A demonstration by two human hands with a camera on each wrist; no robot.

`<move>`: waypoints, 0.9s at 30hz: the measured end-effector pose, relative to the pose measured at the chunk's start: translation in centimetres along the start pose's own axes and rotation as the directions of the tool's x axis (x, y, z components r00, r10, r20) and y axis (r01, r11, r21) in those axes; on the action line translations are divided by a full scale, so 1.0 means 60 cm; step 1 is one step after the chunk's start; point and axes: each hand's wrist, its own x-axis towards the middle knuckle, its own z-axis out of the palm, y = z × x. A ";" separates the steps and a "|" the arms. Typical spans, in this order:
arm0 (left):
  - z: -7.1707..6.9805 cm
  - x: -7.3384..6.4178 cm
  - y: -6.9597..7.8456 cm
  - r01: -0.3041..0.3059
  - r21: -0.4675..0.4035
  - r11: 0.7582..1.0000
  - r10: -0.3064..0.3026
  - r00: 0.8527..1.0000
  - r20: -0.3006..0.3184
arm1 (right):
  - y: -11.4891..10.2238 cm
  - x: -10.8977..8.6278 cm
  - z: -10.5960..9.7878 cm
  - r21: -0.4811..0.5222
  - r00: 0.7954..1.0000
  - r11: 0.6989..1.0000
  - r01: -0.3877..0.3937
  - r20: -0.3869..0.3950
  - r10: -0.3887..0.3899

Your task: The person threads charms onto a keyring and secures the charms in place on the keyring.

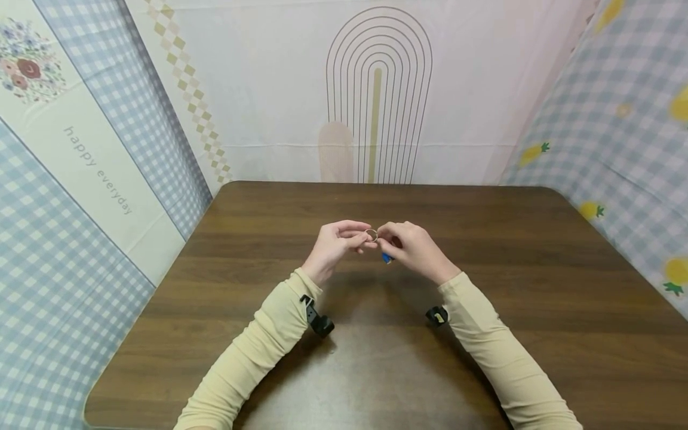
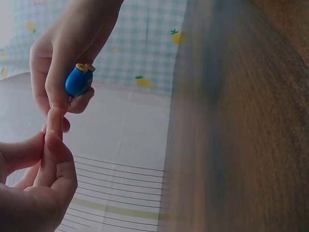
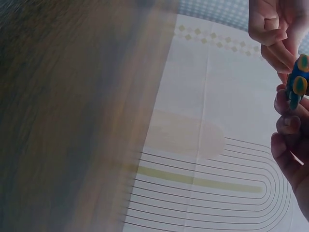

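Observation:
Both hands meet over the middle of the table around a small keychain. Its thin metal ring (image 1: 371, 230) shows between the fingertips of the left hand (image 1: 334, 243), which pinches it. Facing it, the right hand (image 1: 415, 246) pinches the keychain with thumb and index finger. Below the right fingers hangs a blue charm (image 1: 387, 258). In the left wrist view the charm (image 2: 77, 82) is rounded, with orange tips. Two orange ovals with green centres mark the charm (image 3: 299, 82) in the right wrist view. Fingers hide the link between ring and charm.
The brown wooden table (image 1: 258, 251) has rounded far corners. A white patterned cloth (image 1: 269, 89) hangs behind it, with checked cloths (image 1: 607, 143) at both sides. Each sleeved wrist carries a small black camera (image 1: 322, 325).

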 end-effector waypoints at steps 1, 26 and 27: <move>0.000 0.000 0.000 -0.001 0.000 1.000 0.001 1.000 -0.006 | 0.000 0.000 0.000 0.000 1.000 1.000 -0.002 0.002 0.002; 0.004 -0.004 0.006 0.033 0.144 0.989 -0.031 0.999 -0.018 | 0.000 0.002 -0.001 -0.033 0.995 0.999 0.001 0.095 0.002; 0.004 -0.004 0.006 0.033 0.145 0.989 -0.031 0.999 -0.020 | 0.000 0.002 -0.001 -0.037 0.996 0.999 0.004 0.093 -0.001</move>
